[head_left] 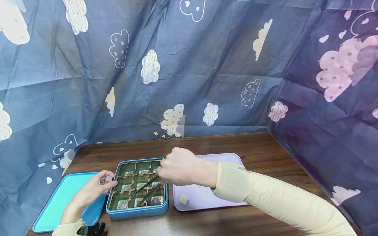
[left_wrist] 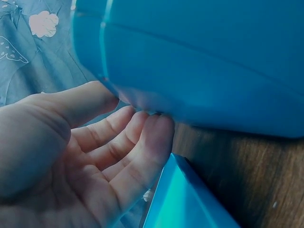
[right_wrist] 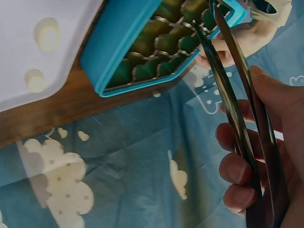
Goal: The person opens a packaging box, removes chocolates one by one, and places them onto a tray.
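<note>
My right hand (head_left: 180,167) grips metal tongs (right_wrist: 228,85) over the blue box (head_left: 137,214). In the head view the tongs' two arms stand apart and slant down into the front middle compartment, where a small brown piece (head_left: 141,203) shows at one tip. A dark chocolate (head_left: 155,201) sits in the front right compartment of the gold divided insert (head_left: 120,196). My left hand (head_left: 95,188) is at the box's left side. In the left wrist view its thumb and loosely bent fingertips (left_wrist: 159,130) touch the blue wall, palm facing up.
A lilac tray (head_left: 203,206) stands right of the box, partly under my right forearm. On it are two whitish pieces (right_wrist: 35,80), one visible in the head view. A turquoise-blue lid (head_left: 59,200) lies to the left. A patterned blue cloth (head_left: 189,65) hangs behind the table.
</note>
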A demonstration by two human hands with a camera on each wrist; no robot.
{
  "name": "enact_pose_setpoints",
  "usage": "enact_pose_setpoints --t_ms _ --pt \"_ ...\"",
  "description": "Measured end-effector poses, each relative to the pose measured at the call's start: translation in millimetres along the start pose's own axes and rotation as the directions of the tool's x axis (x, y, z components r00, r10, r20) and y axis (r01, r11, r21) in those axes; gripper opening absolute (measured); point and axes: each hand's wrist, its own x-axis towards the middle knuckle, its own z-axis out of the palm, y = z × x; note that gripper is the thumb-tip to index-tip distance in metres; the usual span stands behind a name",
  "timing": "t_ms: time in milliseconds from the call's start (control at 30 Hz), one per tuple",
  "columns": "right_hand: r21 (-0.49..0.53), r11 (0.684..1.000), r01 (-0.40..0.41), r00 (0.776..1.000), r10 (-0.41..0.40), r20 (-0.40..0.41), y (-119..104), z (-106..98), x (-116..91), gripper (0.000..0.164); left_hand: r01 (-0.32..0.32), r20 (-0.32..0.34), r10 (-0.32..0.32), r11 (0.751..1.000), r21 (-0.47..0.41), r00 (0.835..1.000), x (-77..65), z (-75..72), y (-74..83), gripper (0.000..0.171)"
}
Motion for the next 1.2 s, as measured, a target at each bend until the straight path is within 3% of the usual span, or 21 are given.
enact_pose_setpoints --t_ms 300,433,600,767,1067,1200 --pt "-0.026 0.999 -0.023 0.993 0.026 0.115 -11 -18 22 0.021 -0.006 0.001 0.006 1.000 -0.007 1.000 1.8 -1.2 -4.1 0.036" --pt "0.000 0.997 -0.072 0.978 0.071 0.195 -18 -24 35 0.016 -0.008 0.003 0.008 1.000 -0.009 1.000 1.7 -1.1 -3.7 0.035" --pt "0.021 0.992 -0.122 0.954 0.111 0.280 -29 -27 50 0.024 0.008 -0.004 -0.008 1.000 -0.007 1.000 0.5 0.1 -1.2 0.036" --pt "-0.007 0.993 -0.116 0.958 0.114 0.265 -34 -25 54 0.028 0.022 -0.004 -0.022 1.000 0.012 1.000 0.6 -0.3 0.2 0.037" --pt "0.002 0.992 -0.127 0.969 0.123 0.214 -24 -26 48 0.023 0.024 0.005 -0.024 1.000 0.016 1.000 2.2 -0.7 -0.9 0.037" --pt "0.010 0.992 -0.127 0.960 0.120 0.254 -26 -25 49 0.025 0.025 0.001 -0.025 1.000 0.014 1.000 2.8 -0.4 -1.4 0.037"
